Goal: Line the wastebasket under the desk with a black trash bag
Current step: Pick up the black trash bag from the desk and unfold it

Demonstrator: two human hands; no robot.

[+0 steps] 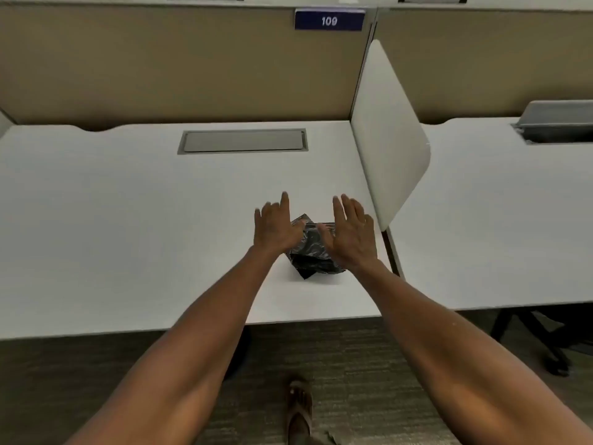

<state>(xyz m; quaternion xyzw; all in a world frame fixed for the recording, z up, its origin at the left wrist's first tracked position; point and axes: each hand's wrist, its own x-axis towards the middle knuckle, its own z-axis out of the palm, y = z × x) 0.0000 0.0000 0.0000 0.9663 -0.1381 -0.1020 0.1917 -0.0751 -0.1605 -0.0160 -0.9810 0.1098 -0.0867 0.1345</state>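
A crumpled, folded black trash bag lies on the white desk near its front right corner. My left hand hovers at the bag's left side, fingers spread, thumb touching the plastic. My right hand is at the bag's right side, fingers apart, thumb against the bag. Neither hand has closed on it. A dark rounded shape shows under the desk's front edge, mostly hidden by my left arm; I cannot tell whether it is the wastebasket.
A white divider panel stands at the desk's right edge, with a second desk beyond it. A grey cable hatch sits at the back of the desk. Tan partition with sign 109. My sandalled foot stands on grey carpet.
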